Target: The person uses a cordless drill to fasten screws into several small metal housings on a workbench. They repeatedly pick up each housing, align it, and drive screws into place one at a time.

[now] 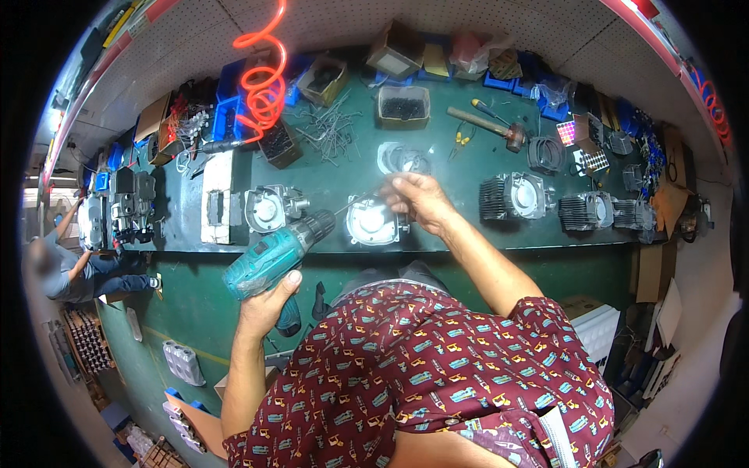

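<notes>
So, teal cordless drill (pixel 269 261) is out past the front edge of the green workbench (pixel 446 87), long thin bit (pixel 351 203) slanting up toward the round-bored metal casting (pixel 373 222), which sits near that edge, mid-bench. To do it well, I'd say: trigger idle while fingers are near the tip, bit squared to the work before any pressure, short bursts, wrist straight. No clamp shows on the casting, so bracing it would likely help. Left hand (pixel 269 304): wrapped firmly round the drill grip; trigger finger can't be made out. Right hand (pixel 421 201): half curled, thumb and fingers close together by the bit's tip; can't tell if they touch it or pinch something small
</notes>
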`<state>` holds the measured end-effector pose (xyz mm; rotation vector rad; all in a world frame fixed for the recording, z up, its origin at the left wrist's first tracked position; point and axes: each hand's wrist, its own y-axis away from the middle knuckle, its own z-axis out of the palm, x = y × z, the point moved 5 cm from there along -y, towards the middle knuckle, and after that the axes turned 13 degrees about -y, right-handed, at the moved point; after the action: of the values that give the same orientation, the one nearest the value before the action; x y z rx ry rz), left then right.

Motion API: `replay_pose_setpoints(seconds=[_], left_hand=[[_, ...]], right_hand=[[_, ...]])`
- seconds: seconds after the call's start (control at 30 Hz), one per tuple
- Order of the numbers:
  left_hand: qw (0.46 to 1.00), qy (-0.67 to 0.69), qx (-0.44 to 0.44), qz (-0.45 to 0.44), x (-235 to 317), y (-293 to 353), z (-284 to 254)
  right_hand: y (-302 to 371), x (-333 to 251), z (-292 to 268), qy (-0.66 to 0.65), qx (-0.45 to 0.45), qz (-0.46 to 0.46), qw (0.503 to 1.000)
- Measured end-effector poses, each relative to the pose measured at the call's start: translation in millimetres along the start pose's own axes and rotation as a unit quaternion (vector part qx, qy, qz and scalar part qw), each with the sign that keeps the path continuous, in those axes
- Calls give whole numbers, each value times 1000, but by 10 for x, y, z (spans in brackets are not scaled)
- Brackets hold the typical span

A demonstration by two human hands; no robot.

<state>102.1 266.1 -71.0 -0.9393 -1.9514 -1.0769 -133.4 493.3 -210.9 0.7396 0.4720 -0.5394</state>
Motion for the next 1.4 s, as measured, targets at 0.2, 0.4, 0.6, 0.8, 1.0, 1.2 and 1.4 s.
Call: replay_pose_setpoints(seconds=[0.2,0.4,0.6,0.8,1.0,1.2,1.4], left_hand=[[1000,-3,9,3,12,12,37],[1000,-5,3,-7,7,21,54],[1000,-6,-5,-7,-22,25,39],[1000,24,-4,-10,-6,42,42],[1000,0,0,-11,-65,51,4],[1000,-27,8,-9,-175,68,-47],[995,-94,11,-15,-49,120,-240]], right_hand=[[32,22,56,-38,1,-2,999],[-38,132,-36,-102,7,-1,995],[12,64,17,-114,-9,9,993],[-2,33,-1,-112,-3,17,994],[-42,20,-20,-73,-13,31,997],[-45,19,-20,-63,-63,66,994],[-63,-154,126,232,39,-79,969]])
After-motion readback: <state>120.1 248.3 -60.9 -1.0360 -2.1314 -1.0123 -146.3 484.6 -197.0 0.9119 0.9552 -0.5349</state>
